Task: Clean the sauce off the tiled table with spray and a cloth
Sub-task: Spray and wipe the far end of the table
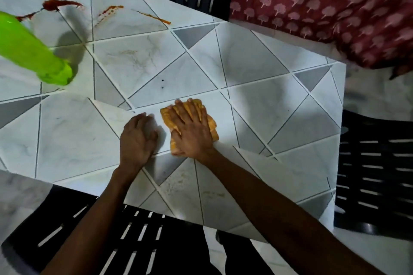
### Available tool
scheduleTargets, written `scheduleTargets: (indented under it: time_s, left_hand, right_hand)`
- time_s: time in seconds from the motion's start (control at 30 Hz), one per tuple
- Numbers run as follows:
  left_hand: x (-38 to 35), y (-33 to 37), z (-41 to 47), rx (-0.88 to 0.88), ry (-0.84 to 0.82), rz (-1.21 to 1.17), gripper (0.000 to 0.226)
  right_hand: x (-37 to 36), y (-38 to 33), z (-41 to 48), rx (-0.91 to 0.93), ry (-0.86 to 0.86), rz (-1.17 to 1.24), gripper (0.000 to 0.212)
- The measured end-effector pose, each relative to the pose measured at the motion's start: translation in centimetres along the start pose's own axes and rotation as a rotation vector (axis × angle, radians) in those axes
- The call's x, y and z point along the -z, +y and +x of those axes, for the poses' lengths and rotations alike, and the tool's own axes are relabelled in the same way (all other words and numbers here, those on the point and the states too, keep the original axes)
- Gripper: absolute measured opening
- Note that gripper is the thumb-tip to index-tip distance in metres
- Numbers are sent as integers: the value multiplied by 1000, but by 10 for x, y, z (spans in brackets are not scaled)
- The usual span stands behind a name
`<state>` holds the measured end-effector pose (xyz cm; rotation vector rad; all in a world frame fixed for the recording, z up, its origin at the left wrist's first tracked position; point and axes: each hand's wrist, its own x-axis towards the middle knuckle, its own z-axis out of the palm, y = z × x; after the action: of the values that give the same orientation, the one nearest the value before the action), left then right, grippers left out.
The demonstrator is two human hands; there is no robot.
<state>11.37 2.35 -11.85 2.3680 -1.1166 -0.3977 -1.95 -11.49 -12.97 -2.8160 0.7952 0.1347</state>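
Cloth [165,116]: soft, light folded pad on the surface [268,96]; probably handles best pressed under a flat palm.
Right hand [192,131]: spread flat on the cloth.
Left hand [136,140]: loosely curled, empty, just beside the cloth.
Sauce [55,4]: well beyond the cloth, unwiped.

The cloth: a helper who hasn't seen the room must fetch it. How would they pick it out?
Start at the tiled table; look toward its near edge, where the person's right hand presses down. The cloth lies flat under that hand. It is orange fabric, unlike the green bottle at the left or the thin sauce streaks beyond.
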Motion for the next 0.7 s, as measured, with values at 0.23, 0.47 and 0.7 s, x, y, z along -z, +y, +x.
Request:
scheduleTargets:
  time_s: [0.23,0.47,0.7]
  left_hand:
    - [-42,77,4,-187,-53,-67,51]
    - [-141,197,-35,-509,-396,75,75]
    - [-177,220,-65,-437,-419,243,97]
  right_hand:
    - [-18,133,-178,-182,32,-12,67]
    - [-29,229,-330,-636,-45,-112,67]
    - [-28,198,-351,-614,77,-9,68]
